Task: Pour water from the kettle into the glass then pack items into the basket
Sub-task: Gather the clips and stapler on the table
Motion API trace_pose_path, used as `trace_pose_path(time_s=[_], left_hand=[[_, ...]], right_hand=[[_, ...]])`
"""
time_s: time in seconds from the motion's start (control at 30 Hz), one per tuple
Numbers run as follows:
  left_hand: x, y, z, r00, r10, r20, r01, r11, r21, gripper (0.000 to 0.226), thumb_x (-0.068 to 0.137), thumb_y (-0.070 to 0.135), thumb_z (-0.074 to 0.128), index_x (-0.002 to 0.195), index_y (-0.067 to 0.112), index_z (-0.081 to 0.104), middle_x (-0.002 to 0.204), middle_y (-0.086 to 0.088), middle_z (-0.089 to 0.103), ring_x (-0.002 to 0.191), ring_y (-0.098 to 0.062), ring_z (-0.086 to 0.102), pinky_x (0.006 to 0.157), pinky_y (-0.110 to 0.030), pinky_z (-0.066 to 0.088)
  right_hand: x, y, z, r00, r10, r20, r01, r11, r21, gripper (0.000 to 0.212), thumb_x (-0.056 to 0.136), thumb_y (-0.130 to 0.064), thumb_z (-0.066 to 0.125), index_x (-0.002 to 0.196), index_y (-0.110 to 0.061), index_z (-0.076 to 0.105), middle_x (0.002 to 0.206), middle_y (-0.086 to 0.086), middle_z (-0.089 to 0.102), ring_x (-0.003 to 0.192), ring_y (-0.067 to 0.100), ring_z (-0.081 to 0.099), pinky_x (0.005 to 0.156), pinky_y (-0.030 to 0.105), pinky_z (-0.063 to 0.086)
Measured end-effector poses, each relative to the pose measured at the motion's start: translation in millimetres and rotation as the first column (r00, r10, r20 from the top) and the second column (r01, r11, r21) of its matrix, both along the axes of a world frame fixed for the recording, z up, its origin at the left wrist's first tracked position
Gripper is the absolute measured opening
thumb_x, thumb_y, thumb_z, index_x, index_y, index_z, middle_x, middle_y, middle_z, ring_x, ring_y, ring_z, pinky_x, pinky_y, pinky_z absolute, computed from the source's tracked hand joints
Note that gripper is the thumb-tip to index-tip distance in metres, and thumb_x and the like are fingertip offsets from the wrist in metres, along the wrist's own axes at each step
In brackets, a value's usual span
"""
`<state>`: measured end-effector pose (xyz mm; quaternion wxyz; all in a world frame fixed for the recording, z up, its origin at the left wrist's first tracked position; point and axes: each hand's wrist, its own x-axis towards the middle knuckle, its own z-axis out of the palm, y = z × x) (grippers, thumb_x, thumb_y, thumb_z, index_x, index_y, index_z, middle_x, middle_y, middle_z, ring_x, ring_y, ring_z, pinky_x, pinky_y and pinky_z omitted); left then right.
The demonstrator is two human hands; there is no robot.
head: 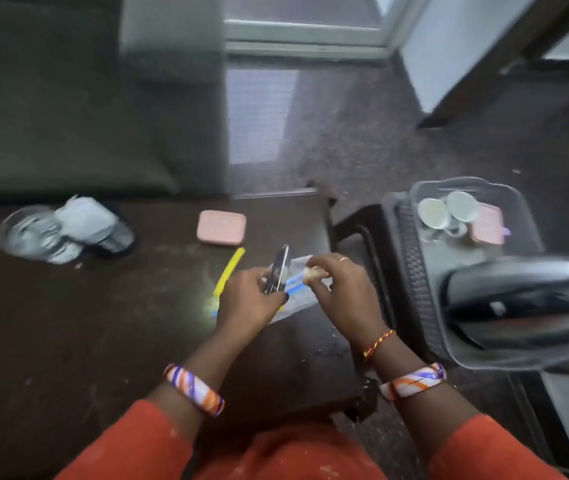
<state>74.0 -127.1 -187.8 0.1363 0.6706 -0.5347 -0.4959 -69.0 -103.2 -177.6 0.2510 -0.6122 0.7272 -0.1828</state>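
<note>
Both hands are together over the near right part of the dark surface (103, 323). The left hand (251, 299) grips a slim metal tool (277, 271), its long axis running away from the person and tilted slightly right; the right hand (338, 285) pinches a small pale object (310, 273) just beside it. The basket (483, 271) lies to the right, nearer the right hand, with the kettle (518, 306), cups and a pink box already inside. The glass (33, 233) stands far left, well apart

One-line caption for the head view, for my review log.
Left hand grips metal utensils, right hand pinches a small pale object; grey plastic basket holds cups.
</note>
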Motion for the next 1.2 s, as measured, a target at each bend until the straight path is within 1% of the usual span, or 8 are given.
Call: trace_pose_path(time_s=[0.1, 0.2, 0.4, 0.53, 0.63, 0.73, 0.97, 1.2], left_hand=[[-68, -26, 27, 0.949, -0.282, 0.140, 0.305, 0.933, -0.190, 0.020, 0.070, 0.025, 0.067, 0.090, 0.021, 0.070, 0.089, -0.012, 0.072, 0.093, -0.033, 0.064, 0.070, -0.032, 0.047], [-134, -44, 47, 0.892, -0.406, 0.197, 0.448, 0.846, -0.288, 0.019, 0.071, 0.026, 0.064, 0.088, 0.020, 0.069, 0.092, -0.013, 0.070, 0.095, -0.034, 0.063, 0.074, -0.034, 0.048], [-232, -67, 51, 0.708, -0.621, 0.336, 0.706, 0.634, -0.316, 0.020, 0.072, 0.025, 0.064, 0.088, 0.014, 0.067, 0.095, -0.018, 0.068, 0.096, -0.038, 0.062, 0.074, -0.035, 0.047], [-270, -77, 45, 0.512, -0.717, 0.473, 0.859, 0.431, -0.276, 0.023, 0.073, 0.024, 0.067, 0.085, 0.005, 0.064, 0.096, -0.023, 0.065, 0.095, -0.042, 0.060, 0.075, -0.041, 0.049], [-286, -81, 37, 0.408, -0.731, 0.547, 0.912, 0.308, -0.269, 0.026, 0.073, 0.025, 0.069, 0.083, 0.003, 0.061, 0.096, -0.024, 0.064, 0.095, -0.043, 0.059, 0.072, -0.042, 0.048], [-293, -80, 28, 0.351, -0.697, 0.625, 0.935, 0.227, -0.272, 0.024, 0.076, 0.023, 0.067, 0.091, 0.004, 0.061, 0.102, -0.022, 0.063, 0.099, -0.042, 0.058, 0.069, -0.040, 0.045], [-297, -71, -1, 0.271, -0.675, 0.686, 0.960, 0.143, -0.239, 0.019, 0.081, 0.017, 0.059, 0.097, 0.006, 0.058, 0.103, -0.017, 0.063, 0.100, -0.036, 0.057, 0.072, -0.041, 0.046], [-313, -77, -2, 0.253, -0.705, 0.662, 0.960, 0.100, -0.261, 0.023, 0.084, 0.024, 0.059, 0.098, 0.006, 0.061, 0.104, -0.016, 0.064, 0.101, -0.035, 0.057, 0.074, -0.038, 0.044]], right_hand=[[-53, 3, 32, 0.982, -0.168, -0.091, 0.162, 0.985, -0.065, 0.014, 0.076, -0.009, 0.065, 0.090, -0.010, 0.070, 0.093, 0.013, 0.068, 0.085, 0.033, 0.063, 0.072, 0.043, 0.053], [-94, 5, 54, 0.940, -0.282, -0.191, 0.277, 0.960, -0.053, 0.017, 0.082, -0.004, 0.054, 0.091, -0.004, 0.069, 0.098, 0.019, 0.063, 0.091, 0.036, 0.059, 0.079, 0.043, 0.049], [-122, 28, 58, 0.880, -0.314, -0.357, 0.374, 0.921, 0.110, 0.027, 0.090, -0.003, 0.035, 0.108, -0.004, 0.054, 0.112, 0.019, 0.054, 0.102, 0.038, 0.055, 0.080, 0.043, 0.041], [-133, 22, 25, 0.825, -0.435, -0.362, 0.487, 0.871, 0.064, 0.035, 0.086, 0.009, 0.030, 0.112, 0.004, 0.053, 0.125, 0.022, 0.045, 0.107, 0.038, 0.051, 0.083, 0.043, 0.044], [-142, 9, -12, 0.777, -0.463, -0.427, 0.531, 0.846, 0.048, 0.047, 0.081, 0.003, 0.019, 0.114, -0.001, 0.051, 0.122, 0.020, 0.051, 0.110, 0.031, 0.047, 0.086, 0.035, 0.042], [-156, -1, -32, 0.762, -0.489, -0.425, 0.576, 0.811, 0.100, 0.035, 0.087, -0.003, 0.031, 0.118, -0.002, 0.047, 0.123, 0.018, 0.049, 0.111, 0.029, 0.045, 0.089, 0.032, 0.039], [-171, -11, -51, 0.800, -0.490, -0.347, 0.578, 0.785, 0.223, 0.029, 0.088, -0.008, 0.038, 0.112, -0.006, 0.054, 0.117, 0.015, 0.055, 0.112, 0.030, 0.046, 0.088, 0.035, 0.040], [-172, -4, -27, 0.829, -0.544, -0.131, 0.559, 0.807, 0.191, 0.031, 0.096, -0.007, 0.030, 0.115, 0.004, 0.051, 0.118, 0.023, 0.055, 0.114, 0.038, 0.046, 0.095, 0.044, 0.037]])
